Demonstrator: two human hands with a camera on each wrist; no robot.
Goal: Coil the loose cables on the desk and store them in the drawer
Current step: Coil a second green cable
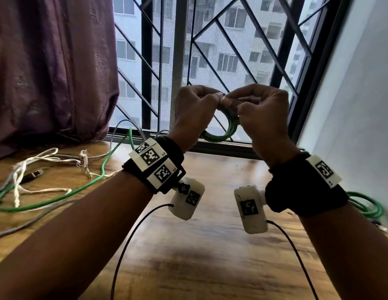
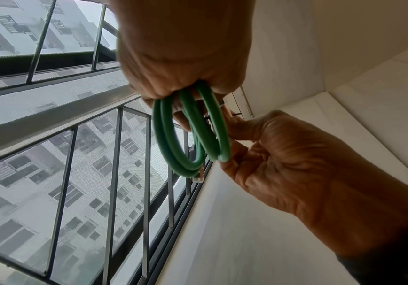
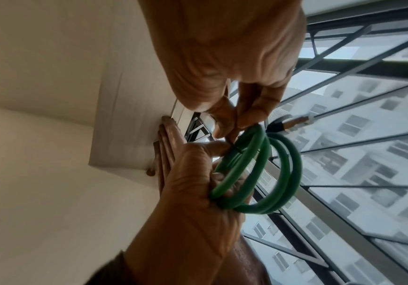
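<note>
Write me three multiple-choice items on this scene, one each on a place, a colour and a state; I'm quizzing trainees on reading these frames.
1. Where is the coiled cable?
A. Flat on the desk
B. Held up before the window
C. In a drawer

2. What colour is that coil?
A. Green
B. White
C. Black

3. What are the hands doing?
A. Both hang idle
B. Only the right hand holds the coil
C. The left hand and the right both grip the coil

Answers: 1 B, the head view shows it raised above the desk; 2 A, both wrist views show green loops; 3 C, fingers of both curl round it.
</note>
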